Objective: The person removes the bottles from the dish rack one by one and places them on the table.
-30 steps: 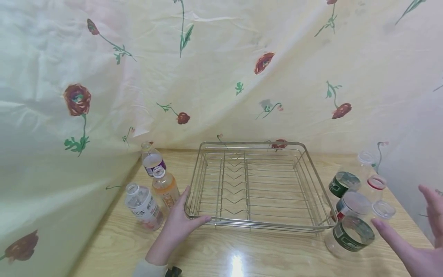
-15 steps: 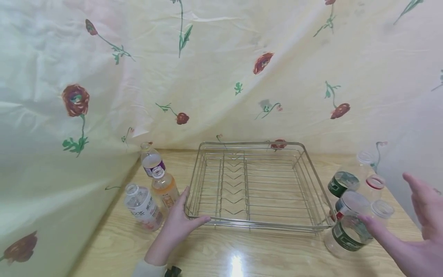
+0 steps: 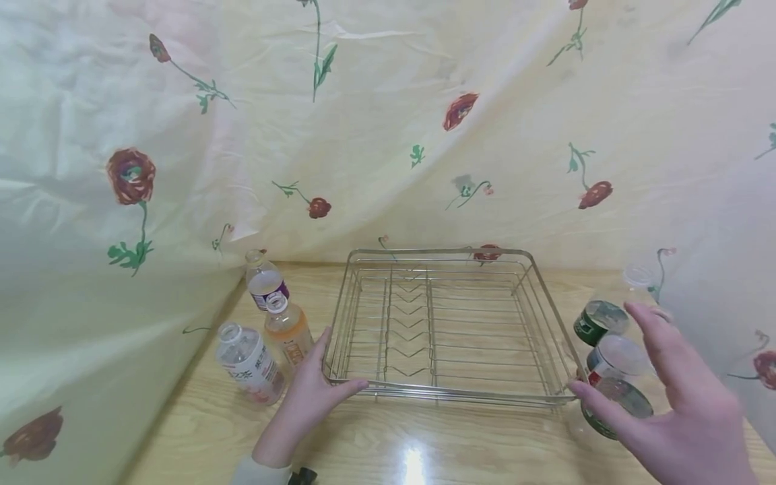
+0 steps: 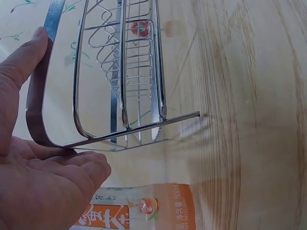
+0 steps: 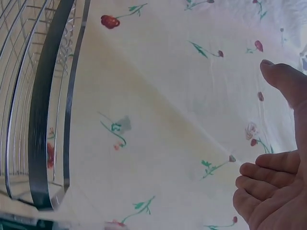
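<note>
A silver wire dish rack (image 3: 479,391) stands on the wooden table. My left hand (image 3: 317,384) rests against its near left corner, thumb along the front rim and fingers along the left side. In the left wrist view the thumb (image 4: 29,56) touches the flat rim (image 4: 38,91), and the fingers are fairly straight. At the near right corner, my right hand (image 3: 685,404) is spread wide above several clear plastic bottles, its thumb near the rack's corner in the head view. In the right wrist view this hand (image 5: 273,187) holds nothing and appears apart from the rack (image 5: 43,110).
Left of the rack stand a purple-labelled bottle (image 3: 265,281), an orange-labelled bottle (image 3: 289,330) and a white-labelled bottle (image 3: 250,364). Right of it, green-labelled bottles (image 3: 600,322) crowd close to the side. A flowered cloth (image 3: 376,135) hangs behind the table.
My right hand has moved left from the frame's right edge, over the right-hand bottles to the rack's near right corner. The left hand and the rack have stayed in place.
</note>
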### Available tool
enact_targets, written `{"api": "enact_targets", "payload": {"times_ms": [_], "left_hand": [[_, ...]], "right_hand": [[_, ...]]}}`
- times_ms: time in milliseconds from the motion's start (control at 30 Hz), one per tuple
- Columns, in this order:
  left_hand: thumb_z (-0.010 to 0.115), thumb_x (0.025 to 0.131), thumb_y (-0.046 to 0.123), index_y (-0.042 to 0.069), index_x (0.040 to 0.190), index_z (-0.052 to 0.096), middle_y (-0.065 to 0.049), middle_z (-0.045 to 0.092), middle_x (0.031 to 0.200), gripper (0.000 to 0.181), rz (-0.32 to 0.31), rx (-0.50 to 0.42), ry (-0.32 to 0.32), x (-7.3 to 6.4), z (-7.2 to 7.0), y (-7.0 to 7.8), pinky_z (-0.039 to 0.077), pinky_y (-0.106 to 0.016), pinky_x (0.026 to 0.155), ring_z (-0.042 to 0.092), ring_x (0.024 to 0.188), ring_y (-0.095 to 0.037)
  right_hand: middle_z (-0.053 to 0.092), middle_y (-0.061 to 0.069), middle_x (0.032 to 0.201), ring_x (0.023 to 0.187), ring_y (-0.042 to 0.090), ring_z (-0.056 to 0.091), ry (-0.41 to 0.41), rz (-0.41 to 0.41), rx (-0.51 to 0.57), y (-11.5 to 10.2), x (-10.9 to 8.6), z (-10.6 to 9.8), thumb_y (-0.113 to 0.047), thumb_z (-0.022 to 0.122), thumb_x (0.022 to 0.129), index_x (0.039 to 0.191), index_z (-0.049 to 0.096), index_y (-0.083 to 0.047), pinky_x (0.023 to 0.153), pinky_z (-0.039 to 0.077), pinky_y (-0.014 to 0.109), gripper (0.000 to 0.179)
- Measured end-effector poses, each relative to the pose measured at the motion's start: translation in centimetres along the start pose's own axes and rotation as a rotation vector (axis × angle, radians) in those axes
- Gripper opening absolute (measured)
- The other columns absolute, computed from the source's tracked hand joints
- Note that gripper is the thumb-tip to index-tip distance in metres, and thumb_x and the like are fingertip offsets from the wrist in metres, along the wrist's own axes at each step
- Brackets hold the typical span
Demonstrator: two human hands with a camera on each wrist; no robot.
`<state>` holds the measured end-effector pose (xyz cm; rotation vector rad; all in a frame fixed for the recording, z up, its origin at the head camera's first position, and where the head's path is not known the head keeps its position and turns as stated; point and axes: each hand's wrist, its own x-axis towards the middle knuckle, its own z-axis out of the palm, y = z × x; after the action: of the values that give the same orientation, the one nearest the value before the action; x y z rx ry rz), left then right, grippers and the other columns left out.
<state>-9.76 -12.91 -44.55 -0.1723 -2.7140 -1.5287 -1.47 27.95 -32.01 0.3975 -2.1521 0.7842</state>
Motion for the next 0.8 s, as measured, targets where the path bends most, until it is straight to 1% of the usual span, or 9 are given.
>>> {"api": "enact_targets", "payload": {"times_ms": [67, 133, 267, 300, 333, 467, 633, 733, 800], "left_hand": [[0.089, 0.071, 0.053, 0.010, 0.163, 0.020, -0.019, 0.024, 0.163, 0.124, -0.010, -0.004, -0.004, 0.0, 0.0, -0.1, 0.027, -0.065, 0.112, 0.024, 0.146, -0.046], [0.090, 0.072, 0.052, 0.010, 0.163, 0.019, -0.019, 0.024, 0.163, 0.123, -0.019, 0.005, -0.003, -0.2, -0.1, -0.3, 0.027, -0.066, 0.111, 0.023, 0.146, -0.047], [0.090, 0.074, 0.048, 0.008, 0.163, 0.019, -0.020, 0.024, 0.163, 0.120, -0.033, 0.031, 0.012, -1.1, -0.3, -0.6, 0.028, -0.067, 0.110, 0.023, 0.145, -0.047], [0.090, 0.075, 0.047, 0.008, 0.162, 0.019, -0.021, 0.025, 0.162, 0.119, -0.033, 0.035, 0.015, -1.2, -0.3, -0.6, 0.028, -0.067, 0.110, 0.024, 0.145, -0.048], [0.089, 0.074, 0.049, 0.008, 0.162, 0.019, -0.021, 0.025, 0.162, 0.120, -0.034, 0.039, 0.018, -1.3, -0.4, -0.6, 0.028, -0.067, 0.110, 0.024, 0.145, -0.047], [0.089, 0.072, 0.054, 0.009, 0.163, 0.019, -0.020, 0.026, 0.162, 0.123, -0.033, 0.046, 0.024, -1.5, -0.4, -0.3, 0.028, -0.065, 0.111, 0.026, 0.145, -0.046], [0.086, 0.069, 0.062, 0.008, 0.162, 0.021, -0.020, 0.027, 0.162, 0.126, -0.013, 0.056, 0.034, -1.2, -0.3, 0.2, 0.028, -0.064, 0.112, 0.027, 0.144, -0.047], [0.086, 0.069, 0.062, 0.008, 0.162, 0.021, -0.020, 0.026, 0.162, 0.126, -0.013, 0.064, 0.026, -1.2, -0.2, 0.2, 0.028, -0.065, 0.111, 0.027, 0.144, -0.047], [0.087, 0.069, 0.061, 0.008, 0.162, 0.021, -0.019, 0.026, 0.162, 0.125, -0.011, 0.065, 0.023, -1.2, -0.1, 0.1, 0.028, -0.065, 0.111, 0.027, 0.144, -0.047]], "right_hand": [[0.061, 0.020, 0.136, 0.133, 0.015, 0.048, 0.028, -0.067, 0.006, -0.2, 0.2, 0.8, -0.070, 0.071, 0.081, 0.143, 0.055, 0.003, 0.108, 0.032, 0.015, 0.097], [0.066, 0.019, 0.126, 0.120, 0.010, 0.055, 0.035, -0.121, 0.033, -0.5, 0.3, 1.7, -0.068, 0.072, 0.082, 0.140, 0.057, 0.006, 0.104, 0.034, 0.013, 0.095], [0.065, 0.016, 0.127, 0.115, 0.011, 0.056, -0.017, -0.153, 0.089, -0.9, -0.1, 3.3, -0.065, 0.073, 0.083, 0.141, 0.055, 0.006, 0.096, 0.037, 0.011, 0.094], [0.065, 0.018, 0.129, 0.117, 0.012, 0.058, -0.026, -0.159, 0.097, -0.9, -0.3, 3.6, -0.064, 0.073, 0.083, 0.141, 0.054, 0.007, 0.099, 0.038, 0.012, 0.093], [0.060, 0.020, 0.137, 0.126, 0.017, 0.055, -0.046, -0.151, 0.095, -0.9, -0.5, 3.9, -0.065, 0.072, 0.084, 0.143, 0.053, 0.006, 0.101, 0.037, 0.012, 0.094], [0.055, 0.018, 0.144, 0.130, 0.021, 0.052, -0.128, -0.099, 0.096, -0.4, -1.0, 4.9, -0.062, 0.078, 0.081, 0.149, 0.049, -0.001, 0.105, 0.035, 0.014, 0.096], [0.048, 0.015, 0.151, 0.135, 0.038, 0.046, -0.226, 0.005, 0.089, 0.1, -1.4, 6.2, -0.030, 0.097, 0.066, 0.156, 0.043, -0.012, 0.112, 0.029, 0.020, 0.107], [0.045, 0.016, 0.153, 0.136, 0.045, 0.042, -0.286, 0.077, 0.074, 0.1, -1.6, 6.9, -0.026, 0.097, 0.067, 0.158, 0.038, -0.017, 0.115, 0.034, 0.044, 0.109], [0.043, 0.017, 0.155, 0.137, 0.046, 0.041, -0.315, 0.109, 0.068, 0.2, -1.8, 7.3, -0.029, 0.096, 0.070, 0.159, 0.036, -0.017, 0.109, 0.038, 0.059, 0.107]]}}
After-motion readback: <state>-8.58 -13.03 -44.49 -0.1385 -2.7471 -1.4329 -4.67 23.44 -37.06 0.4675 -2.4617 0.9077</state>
